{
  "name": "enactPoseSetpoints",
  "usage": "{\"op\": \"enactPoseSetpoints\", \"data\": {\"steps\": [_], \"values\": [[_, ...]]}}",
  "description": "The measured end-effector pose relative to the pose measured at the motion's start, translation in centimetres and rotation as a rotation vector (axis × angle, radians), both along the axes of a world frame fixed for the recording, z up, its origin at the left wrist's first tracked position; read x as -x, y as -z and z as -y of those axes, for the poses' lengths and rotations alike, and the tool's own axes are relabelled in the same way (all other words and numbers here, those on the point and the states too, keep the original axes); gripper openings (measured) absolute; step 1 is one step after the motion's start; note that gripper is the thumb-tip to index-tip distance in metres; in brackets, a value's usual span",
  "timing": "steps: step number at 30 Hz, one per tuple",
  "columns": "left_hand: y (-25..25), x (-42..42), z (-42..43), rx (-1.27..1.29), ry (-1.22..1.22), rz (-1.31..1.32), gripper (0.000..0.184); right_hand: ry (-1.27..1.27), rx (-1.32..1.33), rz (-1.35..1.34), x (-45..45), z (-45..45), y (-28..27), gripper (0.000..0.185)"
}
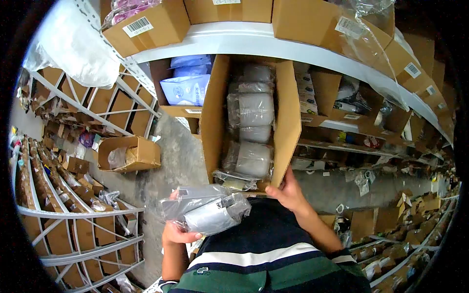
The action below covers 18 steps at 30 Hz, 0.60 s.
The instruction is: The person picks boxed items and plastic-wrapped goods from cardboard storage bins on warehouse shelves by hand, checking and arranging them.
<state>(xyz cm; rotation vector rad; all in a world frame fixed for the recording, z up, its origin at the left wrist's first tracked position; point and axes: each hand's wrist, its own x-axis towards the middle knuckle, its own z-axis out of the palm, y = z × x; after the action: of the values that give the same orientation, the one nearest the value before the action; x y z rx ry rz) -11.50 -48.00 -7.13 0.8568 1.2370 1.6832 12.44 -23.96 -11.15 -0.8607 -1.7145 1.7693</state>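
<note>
My left hand (179,234) is closed around two grey, smooth items in clear plastic bags (210,215), thumb underneath at the near side. I cannot make out exactly what these items are. My right hand (289,191) grips the near right corner of a long open cardboard box (287,117), fingers wrapped over its edge. Inside the box, several similar grey bagged items (255,158) lie in a row. The box extends from the shelf toward my body, its near end just before my striped shirt.
Left of the long box sits a carton with blue packets (184,89). Labelled cartons (229,10) line the white shelf (210,39) above. A cardboard box (129,154) stands on the concrete floor at the left. White metal racks (88,212) flank the aisle.
</note>
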Motion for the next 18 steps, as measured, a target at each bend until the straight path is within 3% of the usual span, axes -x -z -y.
{"op": "enactPoseSetpoints", "data": {"steps": [3, 6, 13, 16, 18], "values": [[-0.1, -0.7, -0.9, 0.113, -0.005, 0.185, 0.12, 0.029, 0.132, -0.097, 0.0, 0.3, 0.5, 0.115], [-0.1, -1.0, -1.3, 0.202, 0.044, 0.209, 0.12, 0.011, 0.086, -0.05, -0.5, 0.2, 2.0, 0.117], [-1.0, -1.4, -3.7, 0.137, 0.155, 0.076, 0.113, -0.066, -0.079, 0.116, -1.3, 0.4, 4.5, 0.123], [-1.0, -1.8, -4.4, 0.07, 0.173, 0.021, 0.111, -0.106, -0.015, 0.225, -1.8, 0.6, 6.2, 0.125], [-1.0, -2.0, -4.7, 0.026, 0.185, 0.002, 0.11, -0.049, 0.247, 0.019, -1.3, 0.8, 5.2, 0.125]]}}
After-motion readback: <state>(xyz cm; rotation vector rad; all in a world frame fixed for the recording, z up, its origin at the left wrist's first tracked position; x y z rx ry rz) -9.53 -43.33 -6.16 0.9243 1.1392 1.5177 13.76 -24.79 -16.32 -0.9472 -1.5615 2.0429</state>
